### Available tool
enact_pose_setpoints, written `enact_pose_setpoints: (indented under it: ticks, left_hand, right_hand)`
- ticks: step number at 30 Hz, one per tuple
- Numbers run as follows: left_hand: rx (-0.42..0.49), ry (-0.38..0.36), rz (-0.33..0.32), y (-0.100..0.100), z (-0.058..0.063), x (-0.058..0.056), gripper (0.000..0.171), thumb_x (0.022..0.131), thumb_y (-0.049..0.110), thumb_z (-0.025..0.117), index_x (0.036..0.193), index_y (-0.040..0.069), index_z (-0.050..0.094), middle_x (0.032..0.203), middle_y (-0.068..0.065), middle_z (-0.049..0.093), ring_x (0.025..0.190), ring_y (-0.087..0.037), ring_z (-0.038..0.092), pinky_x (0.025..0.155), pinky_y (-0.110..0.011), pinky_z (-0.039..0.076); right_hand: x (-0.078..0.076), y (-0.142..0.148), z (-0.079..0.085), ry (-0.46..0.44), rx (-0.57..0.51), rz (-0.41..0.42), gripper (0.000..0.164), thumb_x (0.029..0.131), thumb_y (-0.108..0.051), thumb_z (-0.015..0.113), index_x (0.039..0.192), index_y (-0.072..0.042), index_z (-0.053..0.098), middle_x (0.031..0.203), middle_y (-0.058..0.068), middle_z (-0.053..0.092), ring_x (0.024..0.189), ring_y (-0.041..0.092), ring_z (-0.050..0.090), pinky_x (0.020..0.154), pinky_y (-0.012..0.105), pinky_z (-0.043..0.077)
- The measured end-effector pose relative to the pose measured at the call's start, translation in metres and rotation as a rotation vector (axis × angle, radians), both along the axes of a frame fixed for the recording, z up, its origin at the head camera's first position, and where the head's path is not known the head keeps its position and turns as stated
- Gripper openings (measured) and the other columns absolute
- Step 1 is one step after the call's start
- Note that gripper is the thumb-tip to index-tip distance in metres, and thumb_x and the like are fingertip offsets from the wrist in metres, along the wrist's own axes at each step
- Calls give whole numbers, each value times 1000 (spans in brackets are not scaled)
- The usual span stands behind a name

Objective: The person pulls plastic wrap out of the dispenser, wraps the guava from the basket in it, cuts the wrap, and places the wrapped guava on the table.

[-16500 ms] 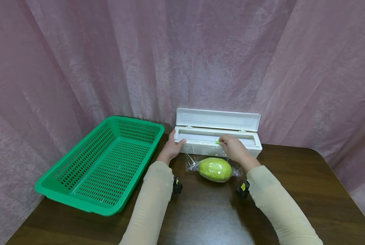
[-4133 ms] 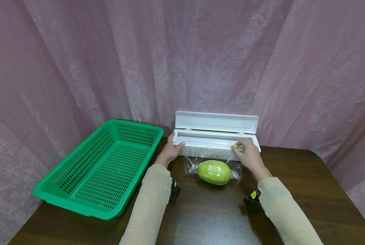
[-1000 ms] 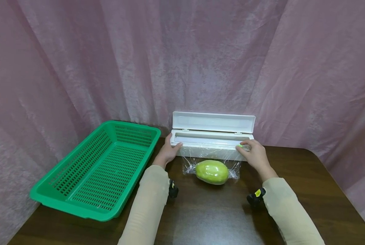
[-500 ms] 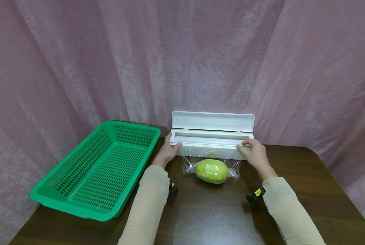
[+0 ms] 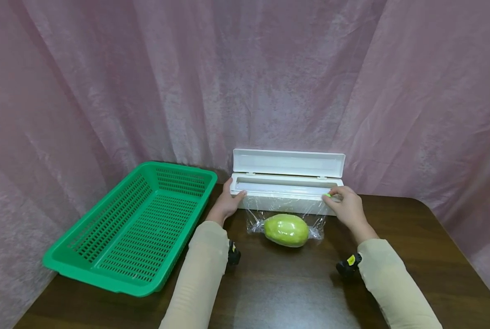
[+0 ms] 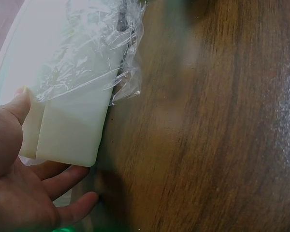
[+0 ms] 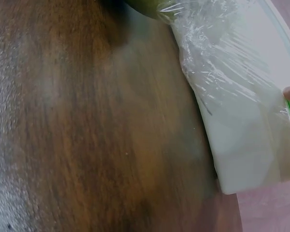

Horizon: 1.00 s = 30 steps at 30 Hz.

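Note:
A white cling film dispenser (image 5: 286, 204) stands at the back of the table with its lid (image 5: 288, 163) raised. My left hand (image 5: 225, 204) holds its left end, the thumb on the top edge and the fingers around the end, as the left wrist view shows. Near the right end of the cutting rail, my right hand (image 5: 348, 208) pinches a small green slide cutter (image 5: 327, 195); only its fingers show at the edge of the right wrist view. Clear film (image 5: 316, 233) hangs over the dispenser's front to a green oblong fruit (image 5: 286, 230), wrapped in film and lying on the table.
To the left stands a long green plastic basket (image 5: 146, 288) with slotted walls and nothing in it. The dark wooden table (image 5: 286, 283) extends toward me and to the right. A pink curtain (image 5: 294, 82) hangs right behind the dispenser.
Since the oldest frame, the right hand has taken the green slide cutter from mid-rail to near the right end, slightly further right in the last second. The left hand keeps its hold.

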<state>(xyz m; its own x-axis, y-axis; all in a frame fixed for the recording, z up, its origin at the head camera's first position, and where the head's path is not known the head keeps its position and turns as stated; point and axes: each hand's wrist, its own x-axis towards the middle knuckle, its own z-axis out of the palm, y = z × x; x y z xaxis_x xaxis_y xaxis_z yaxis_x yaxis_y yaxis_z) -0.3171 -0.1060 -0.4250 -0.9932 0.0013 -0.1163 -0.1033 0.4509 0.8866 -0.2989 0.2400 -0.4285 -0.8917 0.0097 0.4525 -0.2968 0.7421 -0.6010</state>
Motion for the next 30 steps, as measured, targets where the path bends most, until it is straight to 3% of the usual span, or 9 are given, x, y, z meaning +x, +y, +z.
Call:
enact_pose_setpoints:
  ticks: [8,30]
  left_hand:
    - [9,11,-5,2,2,1,77,96,35,54,153,18,5,155,-20,20,142,-38,20,115,-51,20]
    - [-11,9,8,1,0,-1,77,96,36,54,152,18,5,154,-22,22,141,-38,22,115,-51,20]
  right_hand:
    - [0,3,-2,6,-22,-25,21,83,-20,71,87,0,66,112,21,61,115,40,52,98,51,39]
    - [1,3,0,-3,-57,-37,19,82,-17,71,89,0,67,106,18,64,104,36,58,88,46,43]
